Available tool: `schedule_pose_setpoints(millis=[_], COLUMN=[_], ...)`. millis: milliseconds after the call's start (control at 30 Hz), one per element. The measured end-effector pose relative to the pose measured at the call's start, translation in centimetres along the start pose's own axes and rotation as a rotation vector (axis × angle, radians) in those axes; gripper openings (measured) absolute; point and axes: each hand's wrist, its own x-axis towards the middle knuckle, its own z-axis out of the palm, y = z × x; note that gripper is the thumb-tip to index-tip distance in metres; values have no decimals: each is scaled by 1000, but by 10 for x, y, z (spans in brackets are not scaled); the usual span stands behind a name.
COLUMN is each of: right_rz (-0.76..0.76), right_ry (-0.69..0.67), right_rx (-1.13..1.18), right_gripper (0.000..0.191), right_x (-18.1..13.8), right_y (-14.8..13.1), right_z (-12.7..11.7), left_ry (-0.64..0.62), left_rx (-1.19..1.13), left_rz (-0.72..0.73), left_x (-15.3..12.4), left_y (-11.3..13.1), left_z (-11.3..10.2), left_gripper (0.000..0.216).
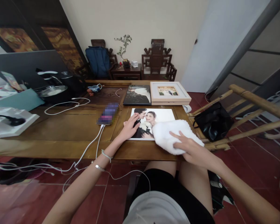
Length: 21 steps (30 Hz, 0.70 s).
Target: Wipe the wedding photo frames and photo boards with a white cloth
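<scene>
- I see the rectangular white-edged photo panel (146, 126), with two people printed on it, lying flat near the frame's centre, picture side up; in this way its whole surface is offered to the hands.
- The left hand (130, 127) rests on the panel's left part, its fingers extended and rather close together, gripping nothing; I judge that this light pressure keeps the panel from sliding.
- The right hand (186, 145) lies over a thick white plush cloth (174, 132), right of centre, fingers somewhat apart; I cannot tell whether the hidden thumb pinches it. The cloth covers the panel's lower right corner, so probably its softness spares the surface.
- Above the panel in the frame, a dark photo panel (137, 95) and a pale wood-framed picture (169, 91) lie side by side, perhaps put there to leave working room.
- Left of the panel, a phone with lit screen (108, 114) lies on the brown wooden table (67, 130), joined to white cables (102, 126), apparently for charging.
</scene>
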Motion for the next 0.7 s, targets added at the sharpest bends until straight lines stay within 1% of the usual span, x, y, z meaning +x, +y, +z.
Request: schedule_pose_setpoints(millis=[100, 200, 300, 400, 500, 600, 700], right_rz=[-20, -31, -20, 4, -22, -33, -21], right_ry=[-18, -20, 14, 60, 89, 131, 152], right_rx=[13, 10, -19, -49, -26, 26, 36], right_gripper=[60, 59, 59, 56, 49, 46, 47], right_x=[-6, 3, 26, 59, 93, 116, 121], right_y=[-16, -12, 12, 43, 70, 85, 89], right_z=[0, -2, -6, -11, -19, -25, -24], left_ry=[3, -7, 12, 33, 44, 39, 31], left_rx=[38, 65, 37, 1, -3, -6, -4], left_rz=[-29, -28, 11, 68, 82, 80, 74], left_x=[-1, -1, -1, 0, 0, 0, 0], left_y=[4, 7, 6, 3, 1, 2, 2], left_z=[-1, -2, -3, -4, -3, -3, -3], left_gripper=[42, 42, 42, 41, 41, 43, 44])
